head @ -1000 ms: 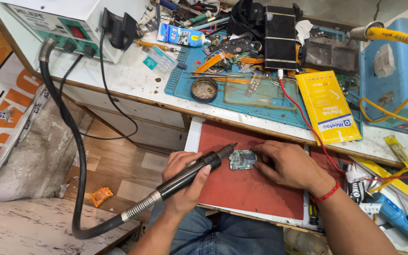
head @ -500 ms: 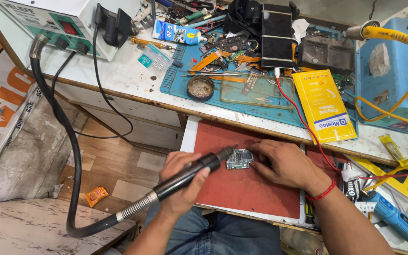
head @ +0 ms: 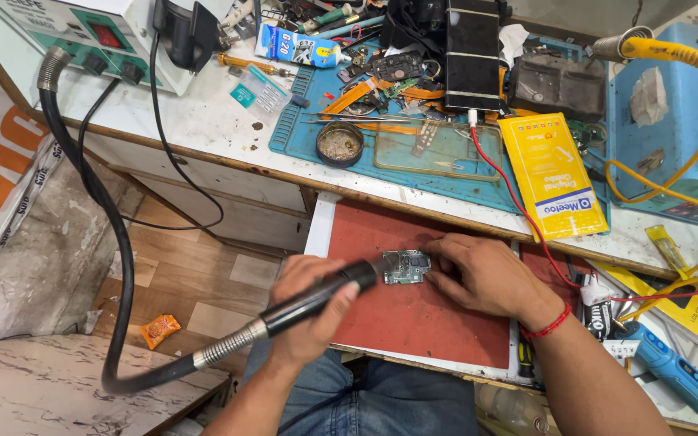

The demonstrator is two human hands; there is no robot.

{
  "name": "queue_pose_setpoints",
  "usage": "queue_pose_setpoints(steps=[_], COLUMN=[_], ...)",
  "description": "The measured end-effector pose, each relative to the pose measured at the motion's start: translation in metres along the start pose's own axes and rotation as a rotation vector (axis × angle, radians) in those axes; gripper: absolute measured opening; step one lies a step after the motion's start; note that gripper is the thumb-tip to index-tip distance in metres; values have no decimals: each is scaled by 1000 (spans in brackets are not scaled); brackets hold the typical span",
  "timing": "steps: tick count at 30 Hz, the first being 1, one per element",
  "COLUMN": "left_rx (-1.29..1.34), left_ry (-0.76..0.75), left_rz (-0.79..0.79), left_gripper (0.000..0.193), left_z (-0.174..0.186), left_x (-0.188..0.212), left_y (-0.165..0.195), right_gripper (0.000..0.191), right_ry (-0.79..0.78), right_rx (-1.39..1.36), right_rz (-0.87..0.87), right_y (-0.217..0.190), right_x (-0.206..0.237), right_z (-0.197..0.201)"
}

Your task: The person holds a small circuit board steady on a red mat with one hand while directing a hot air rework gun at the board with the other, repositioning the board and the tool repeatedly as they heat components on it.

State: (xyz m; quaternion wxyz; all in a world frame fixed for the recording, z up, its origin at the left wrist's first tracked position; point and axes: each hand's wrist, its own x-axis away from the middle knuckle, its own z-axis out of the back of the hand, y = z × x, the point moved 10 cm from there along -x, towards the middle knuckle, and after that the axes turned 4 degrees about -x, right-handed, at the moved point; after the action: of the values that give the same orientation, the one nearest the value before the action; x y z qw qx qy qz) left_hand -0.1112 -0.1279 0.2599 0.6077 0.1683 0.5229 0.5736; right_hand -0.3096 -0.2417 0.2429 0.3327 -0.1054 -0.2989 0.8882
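- Two bare hands work over a red mat [head: 414,315] laid on a pull-out shelf, just above the person's lap in blue jeans [head: 389,400].
- Left hand [head: 310,311] is wrapped firmly around a black hot-air wand [head: 317,300]; its nozzle end points at, and sits just beside, a small circuit board [head: 405,266].
- Right hand [head: 490,278] has fingertips pressed onto the board's right edge, pinning it flat on the mat.
- Heating looks to be under way: the board remains on the mat, and no part can be seen lifted off it.
- Wand's ribbed hose [head: 123,266] loops left and up to a white rework station [head: 98,28].
- Farther back, a cluttered bench holds a blue work mat [head: 309,141], a yellow packet [head: 552,173] and a round tin [head: 339,144].
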Motion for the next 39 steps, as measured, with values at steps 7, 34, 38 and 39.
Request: queue_pose_setpoints(steps=[7, 34, 38, 39], left_rx=[22, 61, 2, 22], left_ry=[-33, 5, -33, 15], left_rz=[-7, -3, -66, -5], left_gripper=[38, 37, 35, 34], left_z=[-4, 0, -4, 0], left_x=[-2, 3, 2, 2], left_y=[1, -6, 4, -2], right_gripper=[41, 40, 42, 42], right_ry=[1, 14, 5, 3], right_rx=[10, 1, 12, 11], right_rz=[-9, 12, -17, -8], right_y=[0, -2, 2, 1], right_x=[-1, 0, 1, 1], right_z=[-1, 0, -2, -3])
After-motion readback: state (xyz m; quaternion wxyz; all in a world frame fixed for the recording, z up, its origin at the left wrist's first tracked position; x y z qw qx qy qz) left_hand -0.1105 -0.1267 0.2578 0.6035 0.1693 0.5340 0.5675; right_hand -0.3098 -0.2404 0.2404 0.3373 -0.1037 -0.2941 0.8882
